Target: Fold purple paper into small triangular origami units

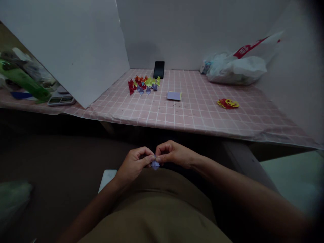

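Between my two hands, just above my lap, is a small folded piece of purple paper (155, 165). My left hand (135, 163) pinches its left side between thumb and finger. On the other side my right hand (173, 154) pinches it too, the thumbs almost touching at its top. The fingertips cover the paper's upper part. On the table ahead stands a cluster of small folded paper figures (141, 82) in red, orange, yellow and purple. Right of them lies a stack of square paper sheets (174, 96), purple on top.
A pink checked cloth covers the table (141, 113). A black phone (159, 70) is at the back. Red and yellow cut-out shapes (227, 103) and a white plastic bag (235, 69) are on the right. Left are a white panel (71, 44) and a scale (61, 100).
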`<state>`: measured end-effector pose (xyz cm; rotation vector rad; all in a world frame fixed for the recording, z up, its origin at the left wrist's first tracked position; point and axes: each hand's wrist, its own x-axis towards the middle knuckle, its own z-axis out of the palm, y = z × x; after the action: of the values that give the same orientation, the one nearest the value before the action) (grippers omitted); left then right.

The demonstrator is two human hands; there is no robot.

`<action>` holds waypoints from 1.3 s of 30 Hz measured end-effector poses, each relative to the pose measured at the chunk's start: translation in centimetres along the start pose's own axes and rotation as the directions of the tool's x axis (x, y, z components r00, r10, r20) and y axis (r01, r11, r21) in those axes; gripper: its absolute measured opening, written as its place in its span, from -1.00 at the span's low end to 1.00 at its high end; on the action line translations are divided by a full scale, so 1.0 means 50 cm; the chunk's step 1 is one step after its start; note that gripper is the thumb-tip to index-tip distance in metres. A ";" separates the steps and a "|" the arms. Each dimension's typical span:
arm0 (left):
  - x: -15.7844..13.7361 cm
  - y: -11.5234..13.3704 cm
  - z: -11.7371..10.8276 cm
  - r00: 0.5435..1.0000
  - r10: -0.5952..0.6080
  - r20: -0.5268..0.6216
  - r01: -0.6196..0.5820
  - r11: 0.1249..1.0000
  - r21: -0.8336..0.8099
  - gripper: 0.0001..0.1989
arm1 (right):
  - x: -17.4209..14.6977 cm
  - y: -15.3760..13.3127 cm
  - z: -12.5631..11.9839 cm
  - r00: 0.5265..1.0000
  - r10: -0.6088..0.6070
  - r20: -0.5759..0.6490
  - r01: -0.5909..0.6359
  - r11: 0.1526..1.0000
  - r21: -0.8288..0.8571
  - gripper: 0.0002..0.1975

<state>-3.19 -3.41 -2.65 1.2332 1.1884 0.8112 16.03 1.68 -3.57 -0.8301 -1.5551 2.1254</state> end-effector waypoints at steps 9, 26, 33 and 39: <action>0.003 -0.001 -0.002 1.000 -0.005 -0.002 0.005 0.999 0.047 -0.81 | -0.001 -0.004 0.002 0.999 -0.034 -0.015 0.032 0.994 -0.109 -0.79; 0.006 -0.007 -0.002 0.999 0.004 -0.047 0.000 0.997 0.075 -0.81 | 0.002 0.004 0.008 0.997 -0.033 -0.072 0.017 0.978 -0.207 -0.83; 0.009 0.000 -0.004 0.989 0.020 -0.146 -0.017 1.000 0.025 -0.80 | 0.006 0.001 0.018 0.995 0.018 -0.095 -0.024 0.998 -0.060 -0.76; 0.015 -0.009 -0.007 0.989 0.030 -0.145 -0.033 0.999 -0.018 -0.80 | 0.005 -0.001 0.020 0.989 -0.031 -0.143 0.014 0.993 -0.120 -0.82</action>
<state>-3.39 -2.68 -3.24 1.1949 1.2767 0.9476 15.19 1.13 -3.34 -0.9788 -1.6193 1.9258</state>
